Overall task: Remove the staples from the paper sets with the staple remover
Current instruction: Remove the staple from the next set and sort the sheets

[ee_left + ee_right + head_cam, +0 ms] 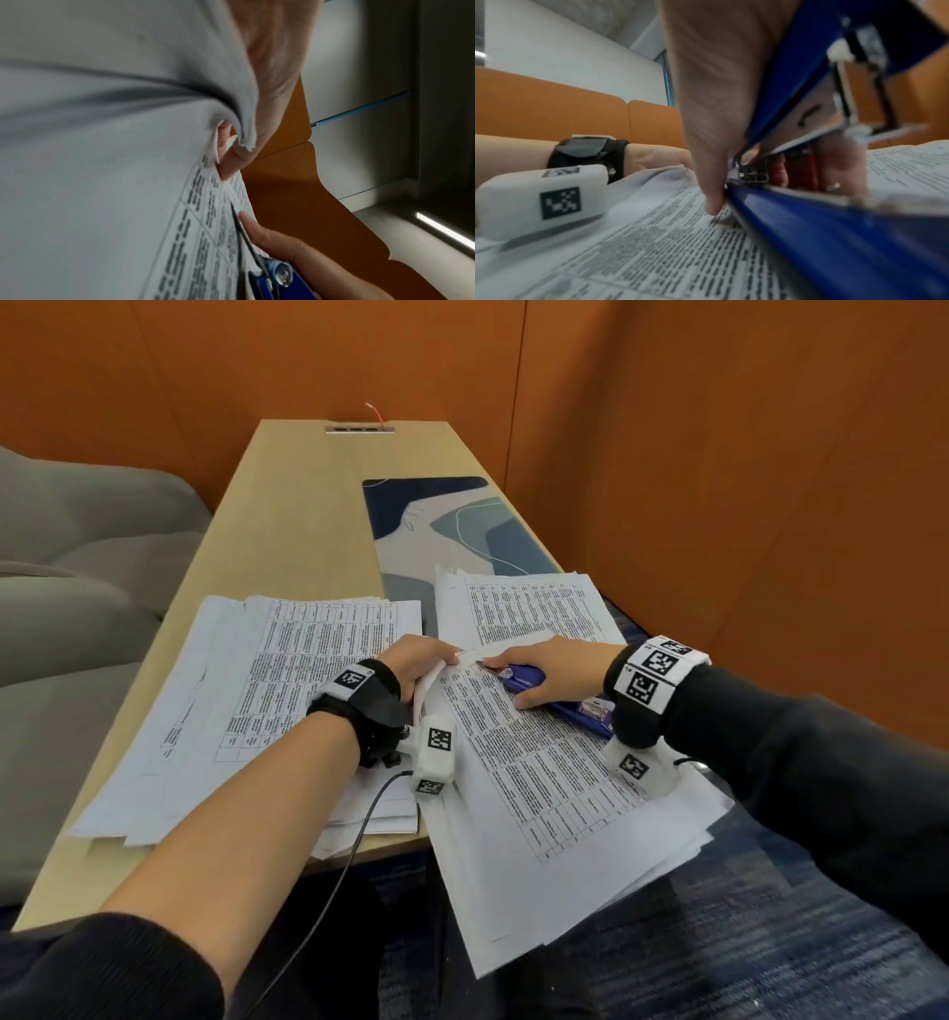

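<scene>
A printed paper set (524, 752) lies over the table's near right corner. My left hand (418, 667) pinches its top left corner (246, 140), bending the sheets up. My right hand (549, 672) grips a blue stapler-style staple remover (529, 680), whose thin metal tip (236, 215) points at that corner. The blue body (821, 233) lies flat on the page, and my right thumb (711, 192) presses beside it. The staple itself is too small to make out.
A second stack of printed sheets (246, 711) lies left of my left arm. More sheets (529, 603) sit behind my hands on a patterned desk mat (447, 526). The wooden table (308, 505) runs away from me. A grey sofa (77, 567) stands on the left.
</scene>
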{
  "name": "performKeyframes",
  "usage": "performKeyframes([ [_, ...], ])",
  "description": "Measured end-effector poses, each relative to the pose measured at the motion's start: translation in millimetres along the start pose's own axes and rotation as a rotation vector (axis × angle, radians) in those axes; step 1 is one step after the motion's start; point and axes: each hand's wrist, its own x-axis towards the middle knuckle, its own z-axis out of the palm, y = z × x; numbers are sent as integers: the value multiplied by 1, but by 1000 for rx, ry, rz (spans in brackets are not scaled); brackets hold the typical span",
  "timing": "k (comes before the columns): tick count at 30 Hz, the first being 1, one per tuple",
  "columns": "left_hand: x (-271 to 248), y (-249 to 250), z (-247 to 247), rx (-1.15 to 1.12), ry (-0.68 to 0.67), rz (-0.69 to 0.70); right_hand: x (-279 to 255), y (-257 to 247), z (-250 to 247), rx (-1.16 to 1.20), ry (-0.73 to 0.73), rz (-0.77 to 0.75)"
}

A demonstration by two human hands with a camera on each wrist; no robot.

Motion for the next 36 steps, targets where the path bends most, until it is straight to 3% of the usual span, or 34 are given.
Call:
performKeyframes([
  [10, 3, 0, 0, 15, -49, -49, 1, 0, -1, -73, -27, -12],
  [22, 12, 0, -2, 167, -12, 29, 18, -17, -1, -89, -13, 13],
  [26, 14, -1, -2, 185, -9, 48, 20, -14, -12, 47, -78, 29],
  [30, 7, -1, 0, 139, -13, 88, 11, -7, -9, 534, -238, -3],
  [33, 3, 0, -2, 44, -66, 44, 11, -9, -9, 269, -131, 7],
  [36, -1, 9, -2, -92, -205, -41, 3, -12, -15, -11, 27, -20],
])
